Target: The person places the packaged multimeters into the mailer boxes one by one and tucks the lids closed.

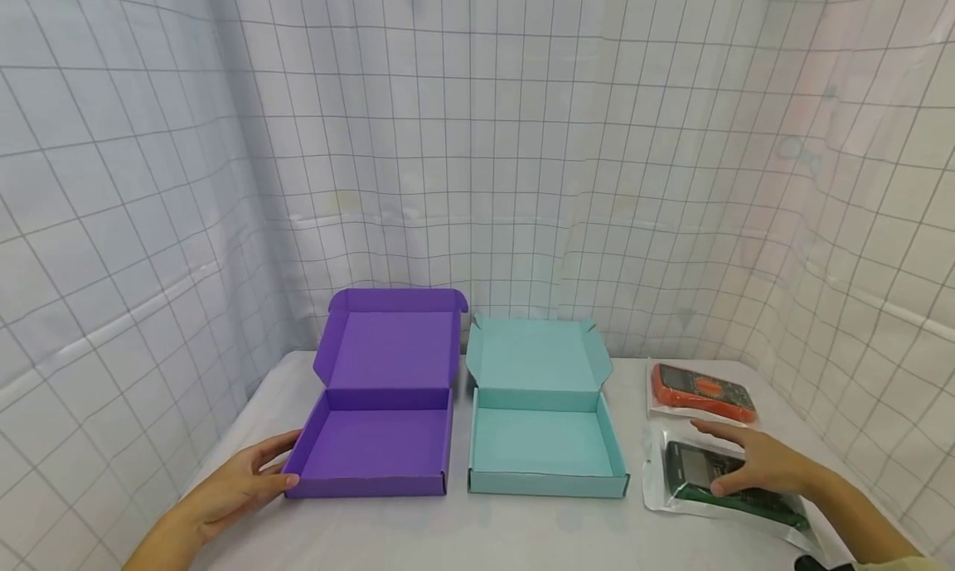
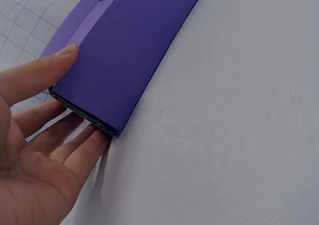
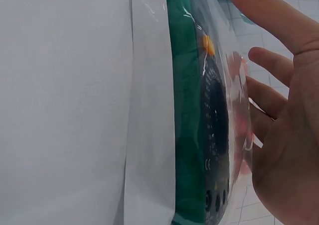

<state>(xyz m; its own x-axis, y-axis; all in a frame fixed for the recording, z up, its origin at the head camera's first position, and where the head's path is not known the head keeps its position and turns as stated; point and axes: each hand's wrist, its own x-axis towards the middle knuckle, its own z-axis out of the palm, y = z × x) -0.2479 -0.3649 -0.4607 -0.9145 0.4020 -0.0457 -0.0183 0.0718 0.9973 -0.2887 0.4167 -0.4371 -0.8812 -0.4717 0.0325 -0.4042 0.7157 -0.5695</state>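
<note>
A purple box (image 1: 371, 447) stands with its lid raised. My left hand (image 1: 237, 484) is at its front left corner, the thumb (image 2: 50, 73) along the top edge and the fingers (image 2: 89, 153) straight against the outer left side. To the right stands a light turquoise box (image 1: 537, 442), also with its lid up. My right hand (image 1: 776, 463) is over a green and black multimeter (image 1: 709, 480) in a clear-fronted bag, fingers spread and nothing gripped. In the right wrist view, the hand (image 3: 294, 105) is beside the bag's bulging film, with the meter's dial inside.
Behind the green meter lies a bagged orange and black multimeter (image 1: 705, 391) at the back right. Everything rests on a white cloth-covered table (image 1: 522, 538). White checked curtains (image 1: 522, 140) enclose the back and both sides.
</note>
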